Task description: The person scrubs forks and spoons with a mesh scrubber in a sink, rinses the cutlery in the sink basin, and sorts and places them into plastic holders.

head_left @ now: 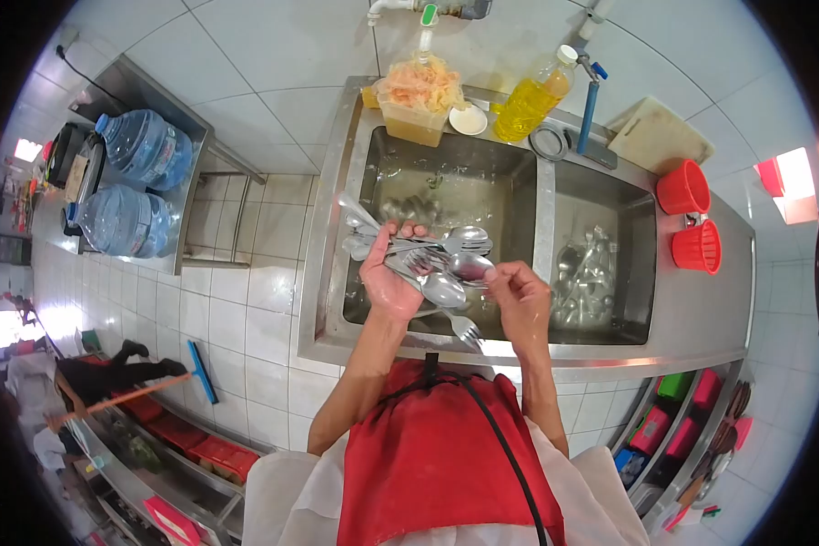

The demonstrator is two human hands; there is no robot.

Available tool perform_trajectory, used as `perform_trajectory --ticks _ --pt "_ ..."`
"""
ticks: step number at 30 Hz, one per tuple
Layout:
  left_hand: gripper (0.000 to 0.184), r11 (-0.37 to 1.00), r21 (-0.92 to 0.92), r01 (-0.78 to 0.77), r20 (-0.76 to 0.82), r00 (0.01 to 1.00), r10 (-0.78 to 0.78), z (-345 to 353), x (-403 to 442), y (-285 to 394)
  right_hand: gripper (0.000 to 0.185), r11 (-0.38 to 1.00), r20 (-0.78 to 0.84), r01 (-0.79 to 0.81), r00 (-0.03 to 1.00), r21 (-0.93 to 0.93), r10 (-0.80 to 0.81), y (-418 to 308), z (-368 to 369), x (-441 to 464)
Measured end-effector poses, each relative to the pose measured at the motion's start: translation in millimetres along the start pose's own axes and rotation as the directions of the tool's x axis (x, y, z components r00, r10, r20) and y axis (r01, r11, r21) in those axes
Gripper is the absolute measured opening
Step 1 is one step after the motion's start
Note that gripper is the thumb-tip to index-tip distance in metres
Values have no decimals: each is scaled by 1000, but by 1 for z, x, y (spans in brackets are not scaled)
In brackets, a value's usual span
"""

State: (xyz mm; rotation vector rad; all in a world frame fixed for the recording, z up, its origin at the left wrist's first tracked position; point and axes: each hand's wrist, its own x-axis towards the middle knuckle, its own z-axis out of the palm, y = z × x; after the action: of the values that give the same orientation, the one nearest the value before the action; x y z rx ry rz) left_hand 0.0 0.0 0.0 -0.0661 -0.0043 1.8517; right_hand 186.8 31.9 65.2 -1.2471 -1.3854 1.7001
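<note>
A bunch of metal spoons and forks (444,289) lies across the palm of my left hand (391,273), whose fingers curl round the handles above the left sink basin (510,168). My right hand (520,296) pinches the edge of a spoon (472,267) at the right side of the bunch. One fork (465,329) hangs lower than the others, its tines toward the front rim. More cutlery (409,211) lies blurred under water in the left basin. In the right basin (623,196) sits a pile of spoons and forks (587,282).
Behind the basins stand a container of shredded scrubbing material (419,96), a bottle of yellow liquid (535,96) and a blue-handled tap (589,114). Red cups (696,247) and a cutting board (660,136) are at right. Water jugs (123,221) rest on a left table; a person (109,369) is lower left.
</note>
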Motion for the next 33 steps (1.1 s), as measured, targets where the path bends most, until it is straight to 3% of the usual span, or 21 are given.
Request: perform_trajectory --ticks 3,5,6,7,8,9,11,12,13,15,19,22,26,28,29,31,33 --pt "16 999 -20 29 17 999 -28 11 -3 -5 15 996 -129 75 989 -38 -80 -8 -6 10" --pt "15 998 42 -40 -82 996 43 25 -7 -6 5 950 45 75 995 303 -93 3 -8 15" --pt "13 996 42 -76 -136 987 81 33 -6 -9 5 951 49 76 994 298 -94 -2 -14 13" --pt "13 996 39 -82 -131 988 87 31 -4 -7 14 950 224 312 924 28 -310 -12 -20 9" --pt "13 995 42 -93 -92 991 97 28 -4 -2 29 808 440 558 784 -188 -439 -19 -22 7" --pt "12 993 47 -104 -56 993 107 27 -5 1 29 809 447 559 780 -182 -438 -22 -19 4" --pt "14 991 62 -116 -55 991 120 27 -7 5 51 627 479 580 806 -521 -348 -26 -11 -5" --pt "18 988 97 -120 -49 991 125 26 -8 5 57 559 450 578 815 -595 -365 -30 -2 -12" --pt "21 984 129 -123 -40 991 129 26 -8 5 57 559 447 576 817 -596 -366 -29 4 -12" --pt "25 982 158 -102 -6 995 104 28 -11 2 52 341 384 564 795 -752 -470 -28 14 -10" --pt "34 949 300 -101 24 995 98 40 -19 -13 48 229 325 548 730 -805 -602 -28 26 3" --pt "36 938 334 -95 -7 995 103 40 -22 -20 43 179 343 642 600 -746 -723 -21 23 19" --pt "35 945 313 -90 -69 991 117 40 -22 -19 44 187 398 725 553 -663 -732 -23 12 26" --pt "34 952 291 -93 -64 991 116 36 -22 -19 44 167 475 662 668 -731 -572 -31 8 25" --pt "34 953 284 -101 -70 990 126 35 -22 -18 44 165 481 667 665 -726 -571 -30 5 26" --pt "34 953 279 -120 -76 986 146 32 -22 -14 40 74 525 726 560 -684 -641 -23 -6 31" --pt "34 964 245 -107 -90 987 132 27 -23 -10 36 34 519 689 577 -724 -630 -16 -26 37"
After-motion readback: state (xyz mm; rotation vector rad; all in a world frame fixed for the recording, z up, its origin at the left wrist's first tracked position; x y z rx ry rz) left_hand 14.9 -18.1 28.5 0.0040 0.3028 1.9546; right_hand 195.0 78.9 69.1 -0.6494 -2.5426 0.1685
